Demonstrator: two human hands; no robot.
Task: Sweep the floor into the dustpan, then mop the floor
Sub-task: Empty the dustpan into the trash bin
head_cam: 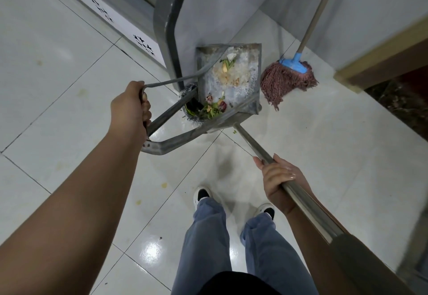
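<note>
The mop (287, 79) is showing reddish-brown strands under a blue clamp. The dustpan (240, 86) is looking grey, the floor tiles (58, 63) glossy white.

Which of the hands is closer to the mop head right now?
Right. The right hand grips the broom's metal pole below and slightly left of the mop head. The left hand holds the dustpan handle farther off, across the dustpan.
</note>
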